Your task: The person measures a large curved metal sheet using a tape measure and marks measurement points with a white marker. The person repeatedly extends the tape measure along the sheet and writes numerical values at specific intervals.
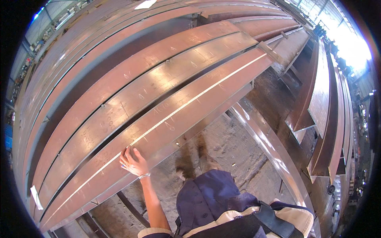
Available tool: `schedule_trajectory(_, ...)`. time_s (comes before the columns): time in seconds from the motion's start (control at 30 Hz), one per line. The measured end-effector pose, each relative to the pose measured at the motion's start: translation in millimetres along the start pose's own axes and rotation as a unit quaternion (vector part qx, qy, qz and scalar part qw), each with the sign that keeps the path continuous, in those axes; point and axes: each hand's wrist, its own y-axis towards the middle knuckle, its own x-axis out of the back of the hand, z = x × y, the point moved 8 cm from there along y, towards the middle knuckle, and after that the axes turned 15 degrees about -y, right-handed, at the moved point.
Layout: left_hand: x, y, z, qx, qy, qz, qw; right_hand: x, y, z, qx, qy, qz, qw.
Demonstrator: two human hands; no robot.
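Note:
A long tape measure (186, 104) lies stretched along the top face of the nearest reddish-brown steel beam (198, 107). It runs from the beam's far right end down to the lower left. My left hand (134, 162), with a bracelet at the wrist, rests on this beam right at the tape. Its fingers are apart and lie over the tape's edge, gripping nothing that I can see. Chalk marks show on the beam faces beside the tape. My right hand is out of view.
More long steel beams (158, 57) lie side by side beyond the measured one. At the right, other beams (321, 99) are stacked, and a shiny steel length (270, 146) slants over the dusty floor (226, 148). A white sheet (36, 197) lies at the lower left.

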Motion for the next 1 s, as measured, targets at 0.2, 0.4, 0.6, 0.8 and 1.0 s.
schedule_trajectory(0.2,-8,-11,36,0.073,0.0,-0.026,0.997,71,81,52,0.119,0.09,-0.143,0.978)
schedule_trajectory(0.4,11,-12,83,0.205,0.02,-0.233,0.95,308,47,66,0.184,0.393,-0.19,0.881)
schedule_trajectory(0.6,21,2,44,0.137,0.096,-0.221,0.961,523,27,106,0.237,0.31,-0.338,0.857)
schedule_trajectory(0.8,24,5,41,0.132,0.126,-0.207,0.961,660,-30,255,0.444,0.461,-0.232,0.732)
schedule_trajectory(1.0,26,0,43,0.148,0.15,-0.203,0.956,689,-115,369,0.534,0.427,-0.195,0.703)
